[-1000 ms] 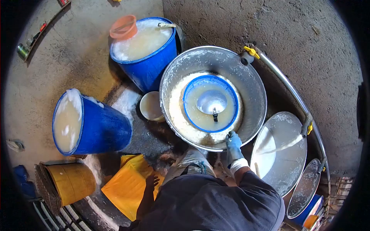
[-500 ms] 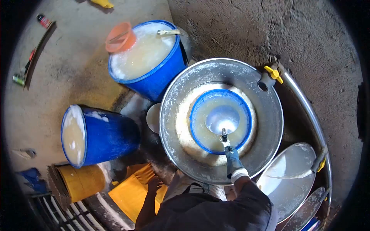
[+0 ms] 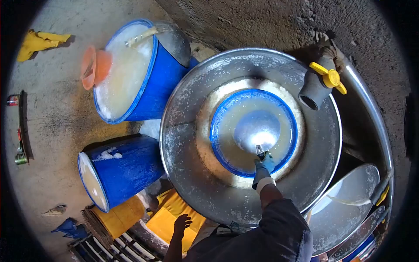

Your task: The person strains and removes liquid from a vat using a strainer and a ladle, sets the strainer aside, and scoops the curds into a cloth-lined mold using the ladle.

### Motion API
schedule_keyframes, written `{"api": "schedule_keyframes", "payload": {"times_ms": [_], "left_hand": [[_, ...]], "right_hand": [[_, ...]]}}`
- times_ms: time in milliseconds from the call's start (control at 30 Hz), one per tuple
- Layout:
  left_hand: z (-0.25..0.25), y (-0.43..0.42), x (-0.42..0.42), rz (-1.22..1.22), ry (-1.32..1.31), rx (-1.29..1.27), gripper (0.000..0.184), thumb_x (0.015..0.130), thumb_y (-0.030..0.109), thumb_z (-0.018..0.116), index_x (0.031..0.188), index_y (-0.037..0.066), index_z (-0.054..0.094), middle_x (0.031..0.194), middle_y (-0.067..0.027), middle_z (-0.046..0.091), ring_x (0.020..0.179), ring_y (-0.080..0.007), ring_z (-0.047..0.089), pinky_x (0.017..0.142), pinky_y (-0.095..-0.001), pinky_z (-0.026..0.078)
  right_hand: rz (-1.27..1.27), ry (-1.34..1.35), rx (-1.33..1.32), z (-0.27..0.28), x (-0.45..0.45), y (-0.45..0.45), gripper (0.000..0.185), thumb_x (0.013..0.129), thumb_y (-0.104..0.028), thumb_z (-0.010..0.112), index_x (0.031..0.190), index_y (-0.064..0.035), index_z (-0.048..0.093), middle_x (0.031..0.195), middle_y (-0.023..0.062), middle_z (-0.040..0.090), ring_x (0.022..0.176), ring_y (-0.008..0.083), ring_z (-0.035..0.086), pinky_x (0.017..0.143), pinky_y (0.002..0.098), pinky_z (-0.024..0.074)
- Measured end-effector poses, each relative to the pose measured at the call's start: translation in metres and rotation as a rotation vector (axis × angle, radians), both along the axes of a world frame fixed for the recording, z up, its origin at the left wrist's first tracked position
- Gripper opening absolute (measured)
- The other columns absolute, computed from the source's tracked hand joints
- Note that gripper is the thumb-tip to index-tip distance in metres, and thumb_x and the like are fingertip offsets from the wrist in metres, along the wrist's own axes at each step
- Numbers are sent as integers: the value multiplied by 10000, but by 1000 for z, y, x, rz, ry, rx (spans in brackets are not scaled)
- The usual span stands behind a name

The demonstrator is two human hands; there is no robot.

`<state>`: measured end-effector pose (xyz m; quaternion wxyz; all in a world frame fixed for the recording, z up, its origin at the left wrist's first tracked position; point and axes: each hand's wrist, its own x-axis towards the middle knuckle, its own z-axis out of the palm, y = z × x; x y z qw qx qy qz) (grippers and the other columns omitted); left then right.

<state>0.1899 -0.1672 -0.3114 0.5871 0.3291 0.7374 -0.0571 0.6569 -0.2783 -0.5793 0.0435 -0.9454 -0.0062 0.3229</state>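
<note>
My right hand [image 3: 264,165], in a dark glove with a pale cuff, is closed around the short handle of a large round metal scoop [image 3: 257,129]. The scoop's shiny bowl lies in cloudy liquid inside a blue-rimmed round container [image 3: 212,139]. That container sits within a wide metal basin [image 3: 185,157], ringed by whitish grainy material. Low on the left, my bare left hand [image 3: 182,223] hangs with fingers apart in front of a yellow plastic container [image 3: 163,225]. It holds nothing.
Two blue drums [image 3: 159,83] with pale, foamy contents stand left of the basin; an orange bucket [image 3: 102,65] rests in the farther one. A pipe with a yellow-handled valve [image 3: 330,78] overhangs the basin's right rim. A metal pan [image 3: 349,214] leans lower right, beside the rough wall.
The view has shifted, making the basin look larger. The right hand still grips the scoop over the blue-rimmed container. My left hand now shows its fingers more spread.
</note>
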Motion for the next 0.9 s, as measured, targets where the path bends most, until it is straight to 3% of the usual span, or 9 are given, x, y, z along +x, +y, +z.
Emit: {"api": "schedule_keyframes", "payload": {"times_ms": [67, 133, 167, 267, 433, 633, 733, 833, 900], "left_hand": [[0, 1, 12, -31, -2, -24, 384, 964, 332, 479, 1210, 43, 532, 1051, -135, 653, 877, -243, 662, 769, -361, 496], [1, 1, 21, -73, 32, -28, 391, 964, 335, 482, 1212, 37, 530, 1058, -137, 652, 888, -244, 662, 774, -362, 498], [2, 1, 24, -113, 50, -36, 399, 963, 338, 486, 1214, 31, 529, 1064, -139, 650, 899, -245, 662, 779, -364, 500], [7, 2, 26, -104, 44, -32, 417, 959, 348, 500, 1215, 21, 525, 1075, -141, 647, 916, -242, 661, 783, -358, 503], [8, 6, 24, -121, 38, -9, 421, 958, 352, 505, 1220, 22, 524, 1077, -140, 647, 919, -237, 660, 785, -347, 502], [16, 16, 29, -116, -22, 70, 406, 967, 337, 493, 1229, 29, 523, 1065, -122, 649, 905, -225, 659, 784, -338, 499], [21, 16, 31, -113, -25, 90, 401, 967, 332, 495, 1230, 30, 523, 1066, -116, 648, 901, -218, 657, 786, -342, 501], [22, 11, 28, -132, -46, 113, 405, 956, 354, 512, 1210, 39, 528, 1083, -126, 640, 919, -237, 654, 790, -361, 501], [24, 7, 26, -107, -46, 107, 403, 960, 342, 507, 1219, 34, 524, 1077, -123, 644, 910, -225, 656, 784, -348, 501]], "right_hand": [[-3, -27, 14, -28, -5, -1, 685, 628, -432, 792, 1229, -230, 532, 1103, 122, 623, 1029, 315, 607, 883, 426, 476], [-230, -93, 241, -60, -12, -2, 587, 634, -438, 777, 1148, -228, 587, 1055, 115, 629, 989, 339, 613, 859, 442, 477], [-233, -82, 243, -50, -11, 5, 587, 634, -438, 777, 1148, -228, 587, 1055, 115, 629, 989, 339, 613, 859, 442, 477], [-185, -120, 114, -32, -7, 16, 332, 708, -377, 690, 973, -180, 661, 944, 115, 641, 897, 345, 625, 799, 431, 488], [-147, -152, 186, -25, -2, 9, 249, 741, -327, 640, 919, -155, 671, 912, 129, 652, 875, 350, 629, 776, 443, 492], [-76, -281, 286, 28, 18, 14, 204, 755, -309, 617, 822, -124, 670, 839, 161, 654, 823, 344, 639, 748, 463, 498], [-66, -108, 360, 74, 40, 24, 196, 781, -274, 592, 787, -85, 643, 833, 188, 643, 790, 375, 634, 721, 480, 497], [29, -231, 460, 111, 60, 28, 211, 789, -278, 589, 803, -73, 635, 774, 180, 635, 764, 388, 631, 715, 481, 492], [-79, -208, 668, 132, 71, 20, 148, 785, -193, 614, 826, -51, 627, 704, 120, 600, 652, 269, 584, 645, 378, 473]]}}
